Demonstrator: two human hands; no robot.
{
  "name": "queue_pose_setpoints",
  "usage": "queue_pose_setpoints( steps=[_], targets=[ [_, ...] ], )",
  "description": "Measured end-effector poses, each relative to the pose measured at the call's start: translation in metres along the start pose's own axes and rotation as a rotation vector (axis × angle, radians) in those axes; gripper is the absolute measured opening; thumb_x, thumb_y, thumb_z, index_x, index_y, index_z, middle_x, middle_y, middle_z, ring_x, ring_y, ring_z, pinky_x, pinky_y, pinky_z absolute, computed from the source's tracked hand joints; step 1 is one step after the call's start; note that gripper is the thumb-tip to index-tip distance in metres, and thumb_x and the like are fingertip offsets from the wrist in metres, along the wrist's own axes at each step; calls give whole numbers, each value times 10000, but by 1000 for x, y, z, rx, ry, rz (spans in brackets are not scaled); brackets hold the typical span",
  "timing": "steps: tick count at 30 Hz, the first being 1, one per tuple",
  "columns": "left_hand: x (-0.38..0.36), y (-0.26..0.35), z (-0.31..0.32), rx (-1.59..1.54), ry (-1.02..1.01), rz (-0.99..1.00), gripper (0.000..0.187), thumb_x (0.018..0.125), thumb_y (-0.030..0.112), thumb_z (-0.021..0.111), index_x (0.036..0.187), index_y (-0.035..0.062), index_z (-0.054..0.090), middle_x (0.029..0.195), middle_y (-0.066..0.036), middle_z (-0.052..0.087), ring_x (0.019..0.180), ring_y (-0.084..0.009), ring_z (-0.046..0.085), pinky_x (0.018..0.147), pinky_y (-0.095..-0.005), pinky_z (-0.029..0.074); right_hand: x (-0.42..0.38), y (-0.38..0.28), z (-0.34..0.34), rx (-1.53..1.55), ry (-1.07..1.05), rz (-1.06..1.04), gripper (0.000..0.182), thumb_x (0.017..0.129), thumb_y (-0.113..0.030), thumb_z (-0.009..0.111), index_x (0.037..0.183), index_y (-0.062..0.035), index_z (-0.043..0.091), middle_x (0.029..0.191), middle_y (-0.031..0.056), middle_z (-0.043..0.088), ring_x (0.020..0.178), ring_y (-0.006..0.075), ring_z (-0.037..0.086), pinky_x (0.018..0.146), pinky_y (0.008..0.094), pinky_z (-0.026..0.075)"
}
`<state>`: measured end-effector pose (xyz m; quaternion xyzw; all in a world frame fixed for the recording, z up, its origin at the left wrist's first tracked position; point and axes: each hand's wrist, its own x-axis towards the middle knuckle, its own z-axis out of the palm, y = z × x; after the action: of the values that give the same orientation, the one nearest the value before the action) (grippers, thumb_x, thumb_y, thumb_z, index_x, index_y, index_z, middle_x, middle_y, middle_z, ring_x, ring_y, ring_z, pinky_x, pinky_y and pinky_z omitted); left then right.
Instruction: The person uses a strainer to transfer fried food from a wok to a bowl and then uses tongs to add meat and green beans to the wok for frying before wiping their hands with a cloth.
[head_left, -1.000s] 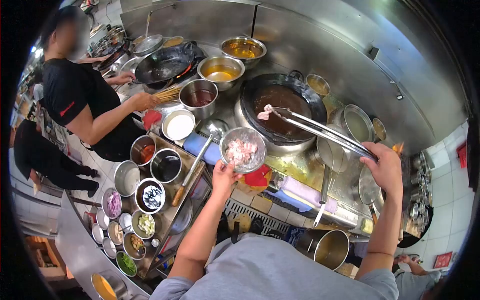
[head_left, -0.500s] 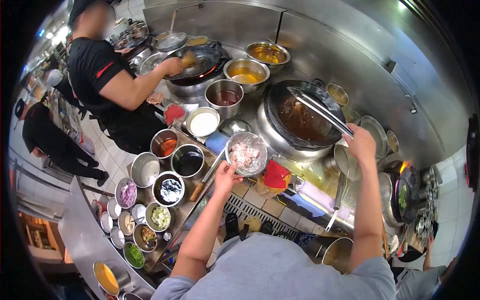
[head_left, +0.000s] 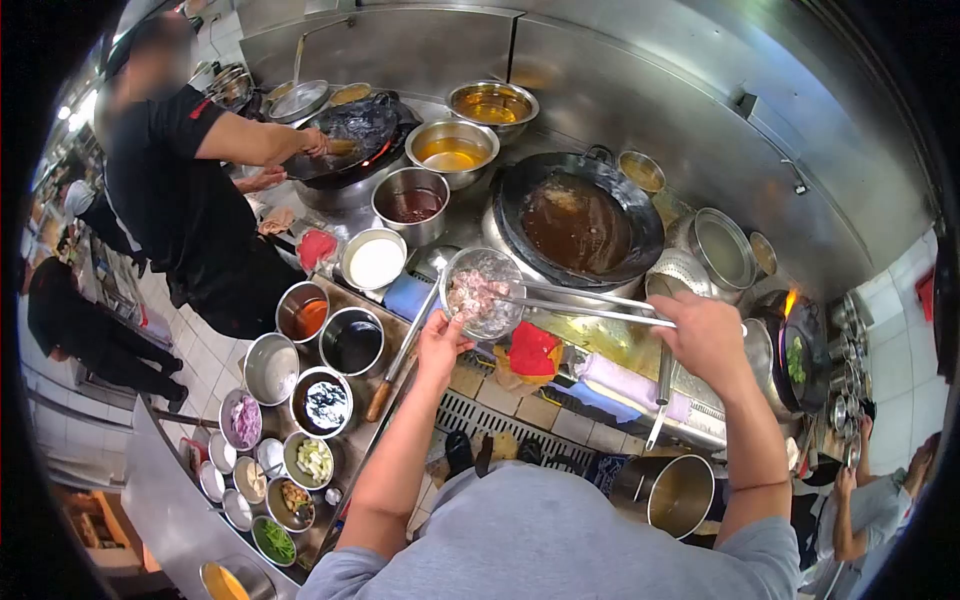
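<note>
My left hand (head_left: 441, 343) grips the near rim of a metal bowl (head_left: 507, 318) that holds pieces of pale pink raw meat (head_left: 474, 294). Closed around the handle end of long metal tongs (head_left: 590, 305) is my right hand (head_left: 697, 330). The tongs' tips reach into the bowl and touch the meat. Behind and right of the bowl, a black wok (head_left: 640, 240) holds dark brown liquid (head_left: 575, 225).
A co-worker (head_left: 190, 190) stands at another wok (head_left: 350, 125) at upper left. Sauce pots (head_left: 352, 340) and ingredient bowls (head_left: 310, 460) fill the left counter. A red cloth (head_left: 533, 350) lies before the stove. At right is a wok with flame (head_left: 800, 360).
My right hand and the tongs have come down from over the wok to the bowl. The view has shifted. The co-worker's arm has moved at the other wok.
</note>
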<state>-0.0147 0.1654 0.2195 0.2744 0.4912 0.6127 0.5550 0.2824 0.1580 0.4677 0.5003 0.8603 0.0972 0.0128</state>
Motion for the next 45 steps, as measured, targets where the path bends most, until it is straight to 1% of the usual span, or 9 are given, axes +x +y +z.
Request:
queue_pose_setpoints(
  steps=[9, 17, 20, 23, 28, 31, 34, 38, 45],
  targets=[
    [13, -6, 15, -144, -28, -160, 146, 857, 210, 561, 829, 110, 458, 787, -39, 572, 596, -141, 567, 548, -260, 489, -41, 47, -23, 185, 215, 342, 327, 706, -220, 653, 1019, -139, 607, 851, 96, 614, 781, 294, 585, 652, 380, 452],
    [3, -7, 15, -104, 3, -217, 99, 871, 199, 530, 896, 114, 485, 815, -44, 584, 625, -154, 584, 556, -264, 481, 20, 105, 92, 93, -200, 568, 336, 734, -323, 631, 1050, -213, 603, 932, 107, 628, 869, 301, 594, 744, 410, 466],
    [0, 2, 16, -85, 23, -209, 113, 872, 207, 526, 889, 104, 485, 814, -42, 583, 615, -151, 576, 569, -269, 482, 43, 98, 109, 87, -70, 683, 348, 749, -309, 628, 1078, -205, 587, 938, 105, 627, 867, 293, 596, 738, 405, 467],
    [0, 5, 6, -67, 93, -158, 118, 866, 186, 527, 825, 84, 483, 766, -36, 562, 583, -137, 554, 563, -270, 484, 37, 71, 62, 168, 104, 595, 355, 747, -285, 635, 1083, -185, 578, 946, 106, 623, 863, 288, 598, 721, 398, 469],
    [13, 1, -22, 373, 94, 48, 107, 844, 156, 549, 907, 71, 569, 741, -2, 569, 580, -79, 528, 540, -228, 457, 4, 20, -5, 93, 72, 236, 360, 728, -271, 646, 1067, -174, 575, 905, 91, 608, 816, 285, 599, 673, 393, 471],
    [11, 8, -17, 561, 64, 112, 120, 836, 149, 555, 912, 60, 583, 710, 4, 554, 581, -62, 512, 528, -214, 438, -1, 3, 3, 26, 14, 118, 361, 719, -263, 648, 1059, -166, 570, 843, 81, 585, 775, 276, 596, 640, 383, 473],
    [13, 6, -9, 641, -56, 379, 139, 836, 147, 556, 943, 65, 586, 716, 8, 557, 593, -59, 514, 523, -208, 427, 1, -3, 22, 28, -19, 55, 337, 719, -258, 647, 1032, -157, 577, 828, 79, 587, 763, 275, 598, 632, 378, 476],
    [15, 11, 1, 250, -78, 36, 136, 857, 149, 520, 967, 76, 555, 799, -4, 595, 623, -74, 543, 573, -235, 465, -15, 7, 25, 69, 9, 102, 304, 712, -266, 647, 991, -158, 596, 804, 70, 589, 743, 271, 598, 623, 378, 474],
    [23, 7, 17, -135, -36, -179, 113, 852, 159, 547, 932, 84, 519, 856, -45, 564, 631, -161, 575, 590, -272, 494, -45, 55, 14, 248, 111, 353, 365, 710, -270, 651, 1061, -183, 601, 913, 96, 625, 855, 294, 583, 724, 385, 460]
  ],
)
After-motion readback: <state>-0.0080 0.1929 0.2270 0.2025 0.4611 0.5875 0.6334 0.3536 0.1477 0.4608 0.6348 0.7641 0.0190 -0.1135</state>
